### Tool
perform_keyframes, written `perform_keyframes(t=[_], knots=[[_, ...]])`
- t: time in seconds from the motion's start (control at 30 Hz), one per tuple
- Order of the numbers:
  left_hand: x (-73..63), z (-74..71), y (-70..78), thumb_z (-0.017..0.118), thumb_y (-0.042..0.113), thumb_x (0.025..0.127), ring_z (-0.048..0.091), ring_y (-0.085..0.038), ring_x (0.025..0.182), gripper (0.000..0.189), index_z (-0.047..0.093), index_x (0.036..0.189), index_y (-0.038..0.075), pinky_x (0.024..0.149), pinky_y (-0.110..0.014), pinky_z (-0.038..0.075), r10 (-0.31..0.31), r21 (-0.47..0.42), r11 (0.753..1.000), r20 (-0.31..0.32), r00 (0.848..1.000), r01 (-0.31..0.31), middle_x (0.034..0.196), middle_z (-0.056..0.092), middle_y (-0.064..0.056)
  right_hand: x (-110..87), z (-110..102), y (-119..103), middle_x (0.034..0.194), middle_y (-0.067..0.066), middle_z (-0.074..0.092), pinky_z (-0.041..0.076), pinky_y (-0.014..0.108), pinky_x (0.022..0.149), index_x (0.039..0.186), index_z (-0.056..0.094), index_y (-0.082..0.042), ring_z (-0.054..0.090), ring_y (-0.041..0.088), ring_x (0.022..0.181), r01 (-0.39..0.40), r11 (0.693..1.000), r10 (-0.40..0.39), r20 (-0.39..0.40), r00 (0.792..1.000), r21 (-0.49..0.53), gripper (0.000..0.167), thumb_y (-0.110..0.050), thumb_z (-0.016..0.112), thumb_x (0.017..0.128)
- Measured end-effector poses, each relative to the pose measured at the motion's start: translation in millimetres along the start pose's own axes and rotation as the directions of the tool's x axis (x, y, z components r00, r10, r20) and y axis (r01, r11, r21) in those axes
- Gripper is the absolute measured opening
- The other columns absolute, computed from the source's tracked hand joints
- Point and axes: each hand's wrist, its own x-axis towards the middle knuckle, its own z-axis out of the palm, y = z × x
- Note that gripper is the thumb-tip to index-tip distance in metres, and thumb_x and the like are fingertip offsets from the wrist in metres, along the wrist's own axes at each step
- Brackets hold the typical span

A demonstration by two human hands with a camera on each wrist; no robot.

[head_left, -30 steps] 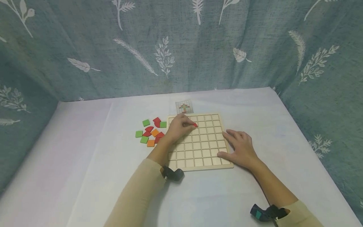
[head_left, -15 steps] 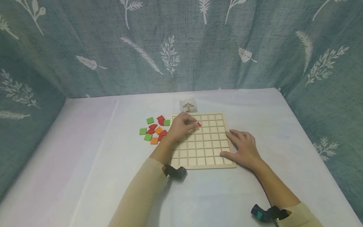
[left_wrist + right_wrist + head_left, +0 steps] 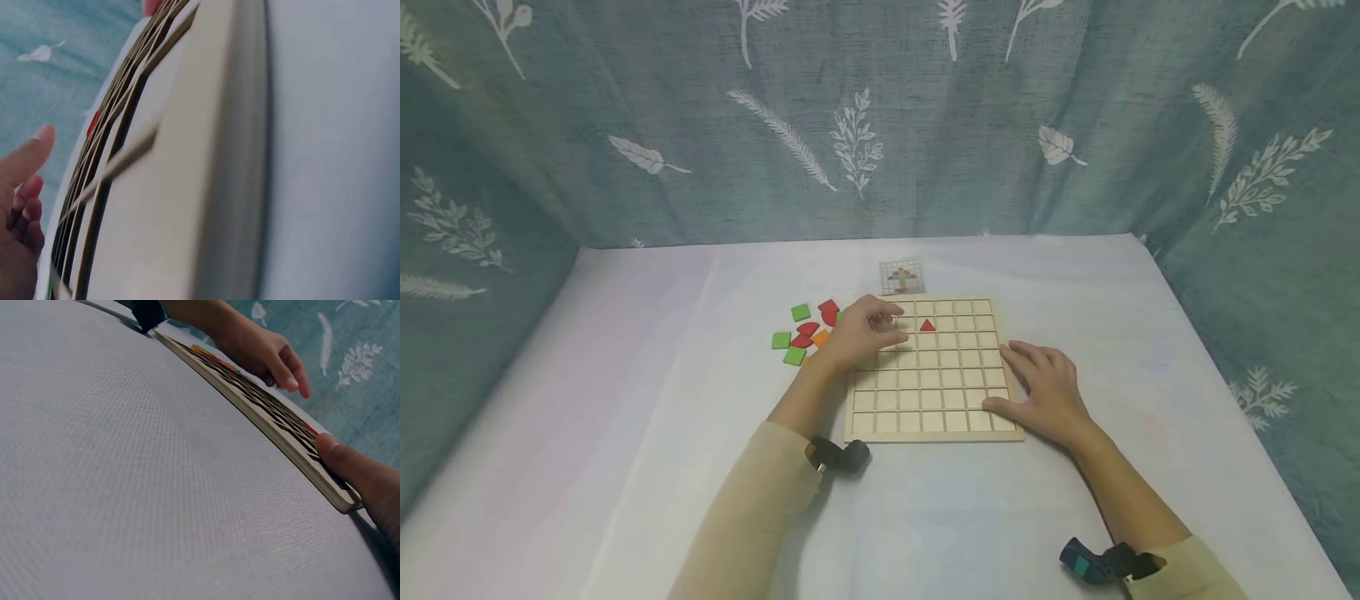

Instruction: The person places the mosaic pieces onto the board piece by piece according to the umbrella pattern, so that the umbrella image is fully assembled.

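A wooden grid board (image 3: 934,437) with raised lines between its square cells lies on the table. One red triangle tile (image 3: 927,326) sits in a cell in its upper part. My left hand (image 3: 867,333) hovers over the board's left side, thumb and fingers parted with nothing between them. In the left wrist view, the left hand's thumb (image 3: 31,155) stands away from the fingers. My right hand (image 3: 1043,393) rests at the board's right edge, its thumb on the top near the front corner. In the right wrist view, the right thumb (image 3: 340,459) touches the board's surface.
Left of the board lie loose tiles: several green squares (image 3: 781,340), red quarter-round pieces (image 3: 808,329) and an orange piece (image 3: 821,337), partly hidden by the left hand. Behind the board is a small pattern card (image 3: 902,277). A leaf-print curtain (image 3: 895,167) borders the white table.
My left hand has let go of the red triangle tile and drawn back to the left. The tile now lies fully visible in the grid. My right hand keeps its place on the board.
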Motion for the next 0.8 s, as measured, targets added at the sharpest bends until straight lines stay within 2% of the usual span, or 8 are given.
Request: perform_keyframes(t=[0.13,0.27,0.33,0.47,0.57,0.8], knots=[[-5.4,-7.8,-0.4,0.078,0.024,0.077,0.052,-0.023,0.097,0.041,0.068,0.114,0.009,0.084,-0.038,0.046,-0.034,0.005,0.999,-0.029,0.999,0.035,0.103,0.058,-0.006,0.1,0,-1,0.141,0.018,0.041,0.018,0.061,0.102,0.139,0.046,-0.007,0.033,0.041,0.123,-0.005,1.0,0.005,0.009,1.0,0.001,0.086,-0.054,0.073,0.072],[-10.6,-16.5,-0.9,0.076,0.025,0.079,0.05,-0.024,0.094,0.039,0.068,0.113,0.01,0.079,-0.038,0.045,-0.032,-0.004,0.999,-0.063,0.998,0.031,0.104,0.058,-0.007,0.7,-3,-2,0.141,0.018,0.041,0.017,0.061,0.101,0.138,0.046,-0.006,0.032,0.041,0.122,0.001,1.0,-0.001,0.01,1.0,0.009,0.085,-0.053,0.073,0.072],[-13.6,-22.2,-3.9,0.075,0.026,0.08,0.048,-0.024,0.093,0.038,0.068,0.114,0.01,0.076,-0.037,0.043,-0.036,-0.011,0.999,-0.079,0.996,0.036,0.106,0.058,-0.007,1.5,-3,-2,0.141,0.018,0.041,0.017,0.061,0.102,0.138,0.046,-0.007,0.033,0.041,0.122,0.007,1.0,-0.007,0.006,1.0,0.009,0.085,-0.052,0.074,0.071],[-21.3,-34.4,-12.1,0.075,0.029,0.08,0.048,-0.024,0.091,0.04,0.066,0.116,0.013,0.07,-0.036,0.046,-0.094,-0.048,0.995,-0.098,0.991,0.09,0.111,0.055,-0.004,3.2,-3,-2,0.14,0.017,0.042,0.018,0.061,0.101,0.138,0.046,-0.007,0.034,0.04,0.122,0.018,1.0,-0.018,-0.006,1.0,0.007,0.085,-0.053,0.074,0.071],[-28.1,-41.5,-18.4,0.076,0.028,0.079,0.048,-0.023,0.093,0.043,0.066,0.117,0.011,0.072,-0.034,0.046,-0.113,-0.055,0.993,-0.091,0.989,0.108,0.114,0.054,-0.004,1.4,-2,-2,0.14,0.018,0.043,0.019,0.061,0.101,0.137,0.047,-0.007,0.034,0.04,0.121,0.012,1.0,-0.012,-0.006,1.0,0.001,0.086,-0.054,0.073,0.071],[-44.6,-50.1,-28.0,0.078,0.021,0.076,0.048,-0.024,0.079,0.039,0.067,0.111,0.007,0.059,-0.031,0.046,-0.135,0.013,0.99,-0.094,0.986,0.137,0.099,0.056,-0.008,-0.6,0,-1,0.14,0.018,0.042,0.018,0.061,0.101,0.138,0.047,-0.008,0.034,0.04,0.122,0.005,1.0,-0.005,-0.003,1.0,0.005,0.086,-0.054,0.074,0.07]])
